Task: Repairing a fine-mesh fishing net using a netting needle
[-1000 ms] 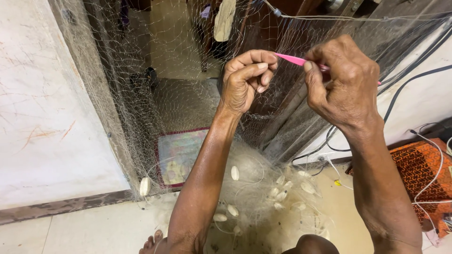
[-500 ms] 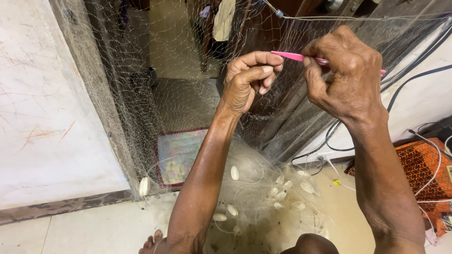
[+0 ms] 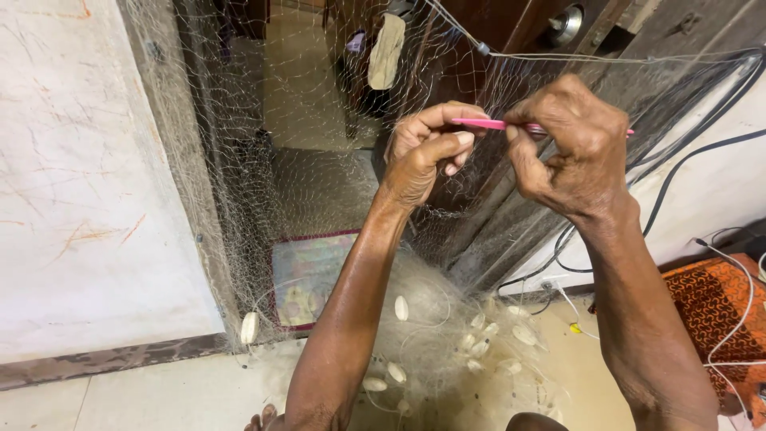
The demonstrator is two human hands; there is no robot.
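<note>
A fine pale fishing net (image 3: 239,160) hangs in front of a doorway and piles up on the floor. My left hand (image 3: 427,156) is raised at the centre, its fingers pinched on the net's mesh. My right hand (image 3: 570,148) is beside it on the right, gripping a thin pink netting needle (image 3: 479,124) whose tip points left to the left hand's fingertips. The two hands are close together and nearly touch.
Several white oval floats (image 3: 487,335) lie in the heaped net on the floor. A patterned mat (image 3: 307,275) lies in the doorway. A white wall (image 3: 80,199) stands at the left. Black cables (image 3: 686,168) run down the right wall. An orange patterned cloth (image 3: 714,307) lies at the right.
Both hands have stayed raised at the net. The right hand has shifted slightly left and down, bringing the pink needle closer to the left hand's fingers.
</note>
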